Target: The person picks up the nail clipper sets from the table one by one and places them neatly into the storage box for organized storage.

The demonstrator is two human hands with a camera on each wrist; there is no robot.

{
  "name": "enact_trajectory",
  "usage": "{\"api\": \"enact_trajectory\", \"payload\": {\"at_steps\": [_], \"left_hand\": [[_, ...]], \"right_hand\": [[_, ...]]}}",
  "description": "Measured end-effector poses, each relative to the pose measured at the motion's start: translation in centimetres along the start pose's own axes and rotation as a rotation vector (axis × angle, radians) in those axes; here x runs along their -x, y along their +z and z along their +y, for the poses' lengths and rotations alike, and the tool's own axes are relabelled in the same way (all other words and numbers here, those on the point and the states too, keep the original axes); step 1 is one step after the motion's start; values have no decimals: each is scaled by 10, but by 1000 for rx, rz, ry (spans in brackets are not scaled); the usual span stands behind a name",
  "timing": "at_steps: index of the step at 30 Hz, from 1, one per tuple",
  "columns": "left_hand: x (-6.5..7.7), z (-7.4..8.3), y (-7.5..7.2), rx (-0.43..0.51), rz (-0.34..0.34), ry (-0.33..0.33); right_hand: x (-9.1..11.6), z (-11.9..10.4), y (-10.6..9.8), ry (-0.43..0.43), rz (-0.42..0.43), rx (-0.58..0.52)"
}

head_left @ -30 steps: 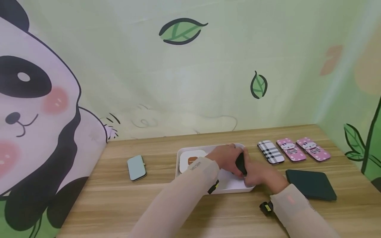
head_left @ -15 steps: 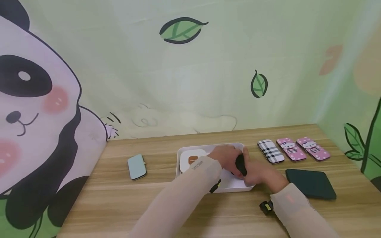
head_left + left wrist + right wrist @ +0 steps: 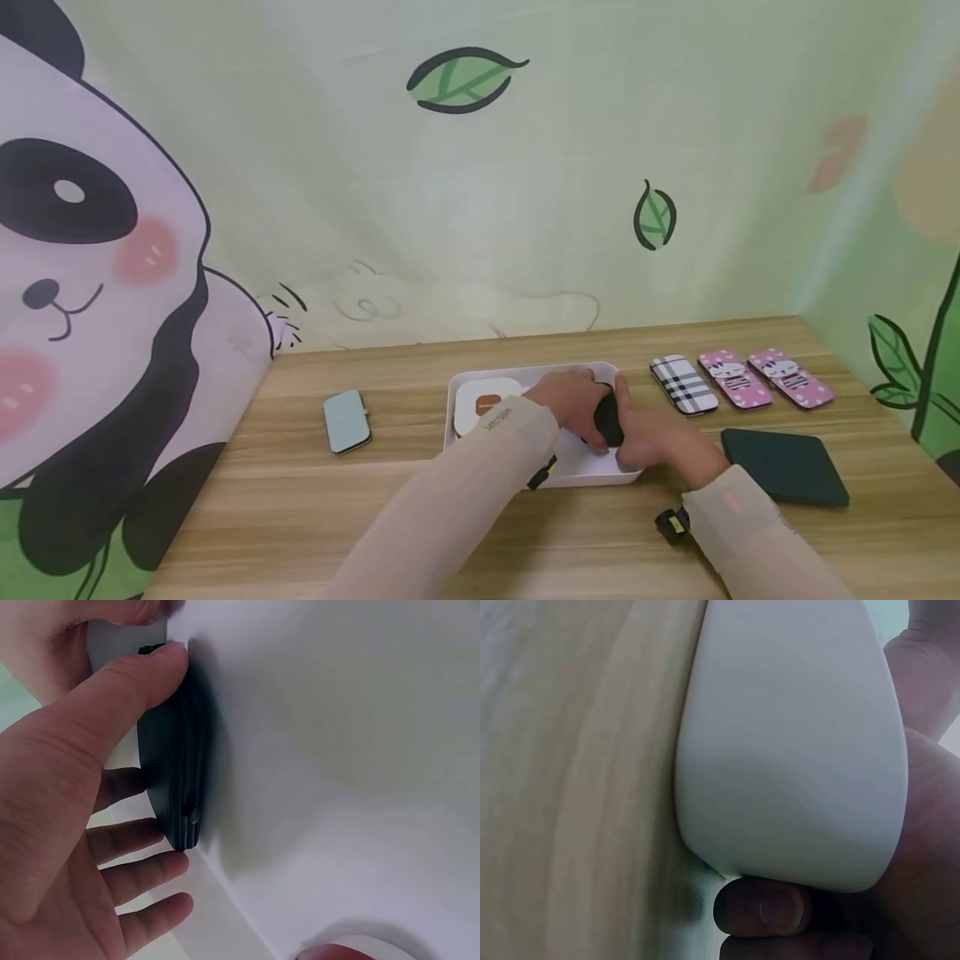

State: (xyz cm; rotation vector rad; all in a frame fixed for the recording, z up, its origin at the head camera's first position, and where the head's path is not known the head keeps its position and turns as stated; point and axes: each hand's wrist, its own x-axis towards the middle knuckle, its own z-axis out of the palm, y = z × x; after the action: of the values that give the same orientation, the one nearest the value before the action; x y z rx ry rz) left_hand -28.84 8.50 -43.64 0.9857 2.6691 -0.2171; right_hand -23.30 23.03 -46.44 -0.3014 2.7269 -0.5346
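In the head view my left hand (image 3: 567,407) reaches into a white tray (image 3: 592,480) and holds a slim black case (image 3: 608,421) near its right end. The left wrist view shows the black case (image 3: 166,761) standing on its narrow edge against the tray wall, my thumb on one side and fingers on the other. My right hand (image 3: 654,435) grips the right end of the tray. In the right wrist view its fingers (image 3: 761,907) curl round the outer corner of the tray (image 3: 795,750). A white box with a brown label (image 3: 468,408) lies in the tray's left part.
A pale blue case (image 3: 347,421) lies on the wooden table (image 3: 300,517) at left. At right are a plaid case (image 3: 684,383), two pink cat-print cases (image 3: 735,379) and a flat dark green slab (image 3: 786,467). A printed cloth backdrop (image 3: 337,208) rises behind.
The black case has turned slightly between my hands and shows a little more of its broad face. Both hands stay nearly in place; the head view has shifted slightly.
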Motion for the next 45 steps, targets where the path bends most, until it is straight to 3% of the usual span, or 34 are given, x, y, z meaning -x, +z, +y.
{"api": "enact_trajectory", "payload": {"at_steps": [10,29,34,45], "left_hand": [[0,-1,-1,64,18,-2],[-2,-4,2,13,60,-4],[1,-7,1,24,79,7],[16,-19,-5,-50,143,28]], "right_hand": [[-1,1,1,-8,17,21],[0,0,0,-12,6,16],[-1,1,2,-24,19,34],[-7,5,4,9,-8,46]]}}
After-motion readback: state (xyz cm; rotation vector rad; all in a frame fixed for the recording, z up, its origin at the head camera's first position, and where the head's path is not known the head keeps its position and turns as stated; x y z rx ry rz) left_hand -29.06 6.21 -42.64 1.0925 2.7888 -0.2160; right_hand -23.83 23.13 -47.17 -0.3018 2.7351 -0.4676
